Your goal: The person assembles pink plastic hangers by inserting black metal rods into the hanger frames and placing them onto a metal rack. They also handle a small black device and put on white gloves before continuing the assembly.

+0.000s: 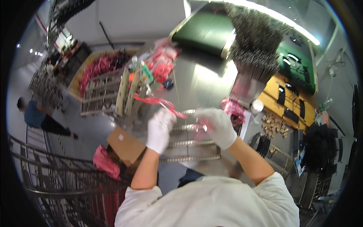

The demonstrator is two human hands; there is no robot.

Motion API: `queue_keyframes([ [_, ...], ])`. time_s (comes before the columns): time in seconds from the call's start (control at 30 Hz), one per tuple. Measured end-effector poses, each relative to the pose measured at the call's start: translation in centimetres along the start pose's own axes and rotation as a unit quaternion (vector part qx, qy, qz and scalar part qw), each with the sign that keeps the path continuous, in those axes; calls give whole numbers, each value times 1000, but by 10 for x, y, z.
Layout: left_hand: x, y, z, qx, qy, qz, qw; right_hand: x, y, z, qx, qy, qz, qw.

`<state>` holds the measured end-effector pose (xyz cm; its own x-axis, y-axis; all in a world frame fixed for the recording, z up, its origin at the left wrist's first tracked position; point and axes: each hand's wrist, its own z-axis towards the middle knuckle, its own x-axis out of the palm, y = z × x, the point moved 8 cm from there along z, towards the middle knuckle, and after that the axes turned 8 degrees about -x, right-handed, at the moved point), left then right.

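Fingers on the left hand (162,128), white-gloved, curl together and seem to pinch a pink strip (148,100). Right hand (220,126), also gloved, bends inward with a pinkish blur at its fingertips; can't tell if those fingers grip or just touch. Strip sits at the far side of the left hand, loose end pointing left, probably held up so it hangs free of the metal rack (189,143). Rack lies below and between both hands, likely for easy reach. Cardboard (126,145) left of the left forearm. Pink bundle (235,109) just beyond right hand, white tub (257,106) beside it, probably kept close for use. Further: green-and-white bottle (146,74), pink bags (163,62), dark rods (257,41) bunched upright, green belt (206,32). Bottle label too small; no brand or writing readable.
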<state>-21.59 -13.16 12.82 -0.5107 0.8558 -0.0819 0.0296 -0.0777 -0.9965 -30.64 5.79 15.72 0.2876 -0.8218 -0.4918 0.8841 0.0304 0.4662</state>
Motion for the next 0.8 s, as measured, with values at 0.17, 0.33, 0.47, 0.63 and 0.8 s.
queue_keyframes([
  [0.17,-84,9,-16,-14,-93,-27,995,112,-106,-88,418,47,409,810],
  [0.33,-123,19,-42,-39,-146,-47,987,196,-100,-85,400,132,430,798],
  [0.47,-135,24,-58,-76,-165,-25,983,239,-96,-83,417,175,446,772],
  [0.63,-138,29,-67,-98,-174,-33,979,267,-86,-73,442,219,383,781],
  [0.8,-133,34,-65,-134,-151,-40,979,286,-68,-61,527,277,336,729],
])
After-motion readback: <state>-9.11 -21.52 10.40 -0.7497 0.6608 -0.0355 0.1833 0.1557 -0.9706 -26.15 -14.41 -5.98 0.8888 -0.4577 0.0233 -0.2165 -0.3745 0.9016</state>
